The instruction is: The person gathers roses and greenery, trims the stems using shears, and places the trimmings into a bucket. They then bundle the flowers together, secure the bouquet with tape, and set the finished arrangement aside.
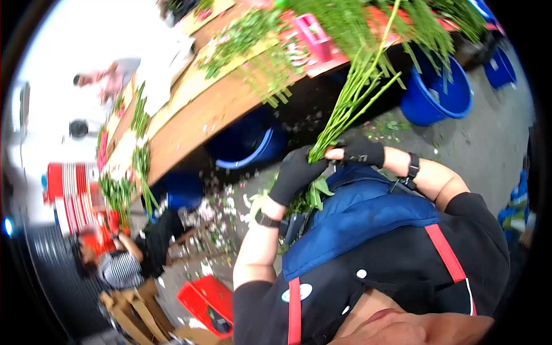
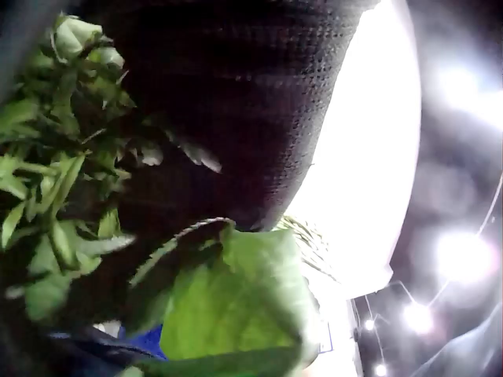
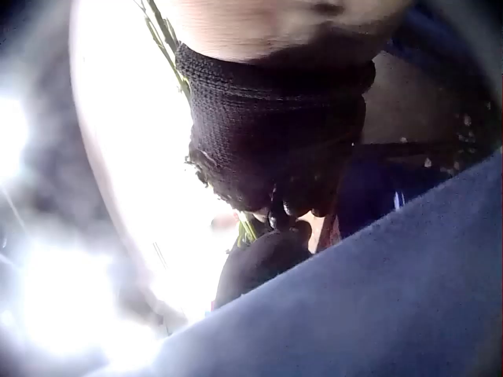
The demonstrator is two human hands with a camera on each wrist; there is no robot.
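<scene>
Wooden table (image 1: 190, 123) at 11 o'clock – littered concrete floor (image 1: 489, 149); left hand (image 1: 296, 172), right hand (image 1: 359, 150) – gloved fingers curled round flower stems (image 1: 351, 98).

Above the grip, long green stems (image 1: 356, 98) fill the way; below it, the blue padded apron (image 1: 368, 215) crowds close; leftward, littered floor seems open.

Up close, the right hand (image 3: 275, 149) fills the top of the frame in a black knit glove, fingers curled downward. Thin green stems (image 3: 161, 35) slip past its upper left edge — bright glare behind them. Below, the other gloved hand (image 3: 263, 263) — and a blue apron (image 3: 377, 298) across the bottom right.
</scene>
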